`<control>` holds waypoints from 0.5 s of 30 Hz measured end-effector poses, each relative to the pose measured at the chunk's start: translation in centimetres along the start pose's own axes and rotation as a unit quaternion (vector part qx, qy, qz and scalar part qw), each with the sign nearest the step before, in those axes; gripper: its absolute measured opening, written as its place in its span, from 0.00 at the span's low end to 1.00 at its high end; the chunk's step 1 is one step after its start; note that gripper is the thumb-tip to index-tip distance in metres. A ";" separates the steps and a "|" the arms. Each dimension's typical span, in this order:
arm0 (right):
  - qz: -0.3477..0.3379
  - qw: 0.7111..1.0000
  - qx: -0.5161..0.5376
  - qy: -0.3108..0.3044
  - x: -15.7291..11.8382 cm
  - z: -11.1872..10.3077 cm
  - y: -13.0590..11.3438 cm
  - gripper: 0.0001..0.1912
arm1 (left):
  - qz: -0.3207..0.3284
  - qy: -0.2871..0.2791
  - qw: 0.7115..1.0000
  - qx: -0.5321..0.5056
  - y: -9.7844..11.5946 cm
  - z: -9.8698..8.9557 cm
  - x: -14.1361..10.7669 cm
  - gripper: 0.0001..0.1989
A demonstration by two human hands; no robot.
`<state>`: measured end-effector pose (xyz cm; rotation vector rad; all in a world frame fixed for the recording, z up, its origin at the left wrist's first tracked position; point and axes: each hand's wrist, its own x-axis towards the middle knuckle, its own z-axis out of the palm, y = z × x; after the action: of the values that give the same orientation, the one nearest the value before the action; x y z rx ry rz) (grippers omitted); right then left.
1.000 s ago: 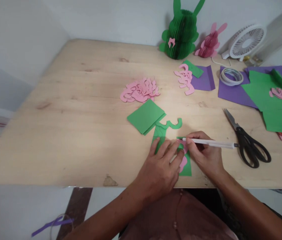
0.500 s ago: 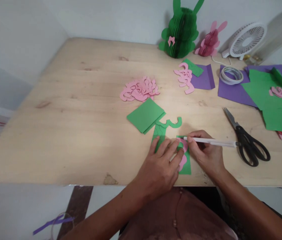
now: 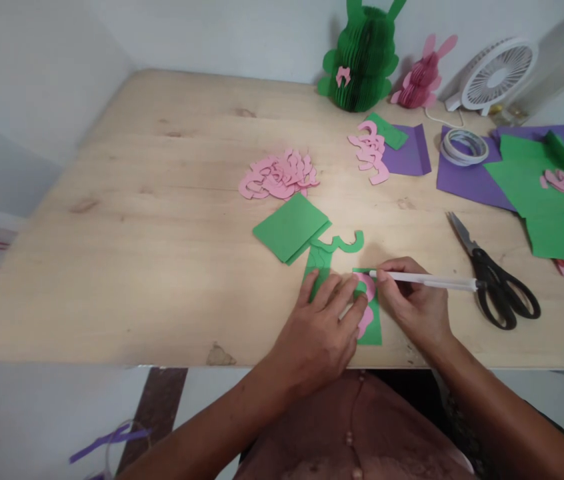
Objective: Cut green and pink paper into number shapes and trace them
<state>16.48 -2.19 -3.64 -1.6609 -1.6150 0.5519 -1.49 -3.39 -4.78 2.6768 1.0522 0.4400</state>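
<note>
My right hand [image 3: 415, 300] grips a white pen [image 3: 432, 280], its tip at the upper edge of a pink curvy paper cutout [image 3: 366, 321]. That cutout lies on a green paper rectangle [image 3: 374, 333] near the table's front edge. Fingers spread, my left hand [image 3: 325, 327] lies flat, pressing the cutout and the green paper down and hiding part of both. Under its fingertips is another green strip [image 3: 318, 263] with drawn lines. Just beyond are a green curvy cutout [image 3: 346, 243] and a small stack of green cards [image 3: 292, 228].
Black-handled scissors [image 3: 497, 280] lie to the right. Behind are a pile of pink cutouts [image 3: 282, 175], tape rolls [image 3: 463, 147], purple paper [image 3: 472, 187] and green sheets [image 3: 562, 227]. Along the wall stand a green paper bunny [image 3: 362, 60], a pink one [image 3: 419, 77] and a white fan [image 3: 499, 75].
The pen tip has shifted very slightly along the pink cutout's upper edge. My left hand stays in place. The whole view has tilted a little.
</note>
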 end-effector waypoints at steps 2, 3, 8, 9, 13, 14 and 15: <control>-0.002 1.000 0.010 -0.002 0.0 0.0 0.1 0.07 | -0.001 -0.001 1.000 0.001 0.0 0.0 0.0 0.21; -0.003 1.000 0.014 -0.003 0.0 0.0 0.1 0.07 | -0.002 -0.002 1.000 0.001 0.0 0.0 0.0 0.21; -0.006 1.000 0.015 -0.003 -0.1 -0.1 0.3 0.06 | -0.005 -0.015 1.000 -0.003 0.0 0.0 0.0 0.21; -0.007 1.000 0.015 -0.002 -0.1 -0.1 0.3 0.05 | -0.006 -0.018 1.000 -0.003 0.0 0.1 0.0 0.21; -0.002 1.000 0.018 -0.001 0.0 -0.1 0.1 0.06 | -0.007 -0.022 1.000 -0.006 0.0 0.1 0.0 0.21; 0.001 1.000 0.018 -0.001 0.0 -0.1 0.1 0.06 | -0.007 -0.021 1.000 -0.006 0.0 0.1 0.0 0.21; 0.003 1.000 0.019 -0.001 0.0 -0.1 0.1 0.06 | -0.007 -0.020 1.000 -0.007 0.0 0.1 -0.1 0.21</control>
<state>16.63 -2.23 -3.63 -1.6379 -1.5925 0.5844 -1.48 -3.46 -4.87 2.6538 1.0521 0.3880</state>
